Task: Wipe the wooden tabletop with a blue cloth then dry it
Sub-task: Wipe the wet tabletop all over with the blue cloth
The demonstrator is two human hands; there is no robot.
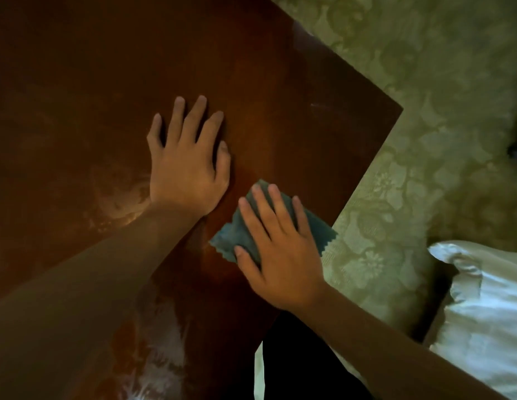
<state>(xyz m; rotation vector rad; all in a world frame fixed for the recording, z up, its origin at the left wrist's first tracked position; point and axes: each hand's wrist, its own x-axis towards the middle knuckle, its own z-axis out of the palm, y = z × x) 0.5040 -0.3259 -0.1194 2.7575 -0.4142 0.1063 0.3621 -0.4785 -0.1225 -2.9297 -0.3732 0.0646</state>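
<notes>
Two bare forearms reach over a wooden tabletop (78,82). Flat-fingered, the right hand (277,249) presses a blue cloth (240,235) onto the wood just inside the tabletop's right edge; the left hand (188,163) rests beside it, fingers spread, holding nothing. One cloth corner overhangs that edge, so a stroke outward could drag the cloth off. Its long axis runs diagonally, parallel to the edge, far end pointing toward the left hand's thumb.
</notes>
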